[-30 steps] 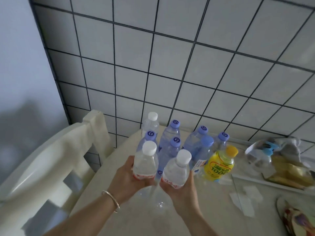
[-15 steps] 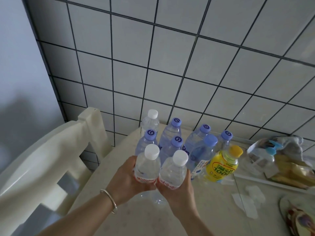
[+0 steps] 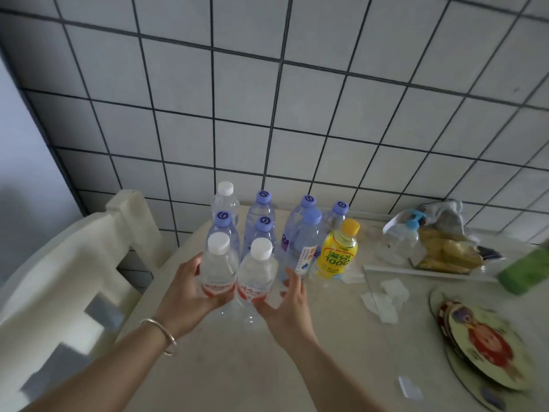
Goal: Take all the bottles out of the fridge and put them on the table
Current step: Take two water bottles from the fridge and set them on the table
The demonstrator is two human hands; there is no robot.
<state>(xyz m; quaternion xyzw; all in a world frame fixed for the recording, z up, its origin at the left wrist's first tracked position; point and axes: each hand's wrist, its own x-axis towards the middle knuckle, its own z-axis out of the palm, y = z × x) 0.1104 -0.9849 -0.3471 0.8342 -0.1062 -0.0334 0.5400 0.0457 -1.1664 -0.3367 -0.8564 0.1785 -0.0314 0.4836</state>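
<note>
Two clear white-capped bottles with red labels stand side by side at the front of the group on the beige table (image 3: 237, 367). My left hand (image 3: 185, 292) grips the left white-capped bottle (image 3: 217, 263) around its lower body. My right hand (image 3: 285, 304) is beside the right white-capped bottle (image 3: 257, 272), fingers spread and loosened, fingertips near its base. Behind them stand several blue-tinted bottles with purple caps (image 3: 263, 221), one more white-capped bottle (image 3: 225, 200) at the back left, and a yellow drink bottle (image 3: 337, 251) on the right.
A white chair back (image 3: 89, 248) stands at the table's left edge. A tiled wall (image 3: 297, 114) lies behind. On the right are a heap of plastic bags and packets (image 3: 430, 239), paper scraps (image 3: 383, 298), a green object (image 3: 525, 269) and patterned round plates (image 3: 487, 346).
Both hands carried the two white-capped bottles forward and down to the group. My right hand has loosened and spread its fingers off its bottle; the left still grips.
</note>
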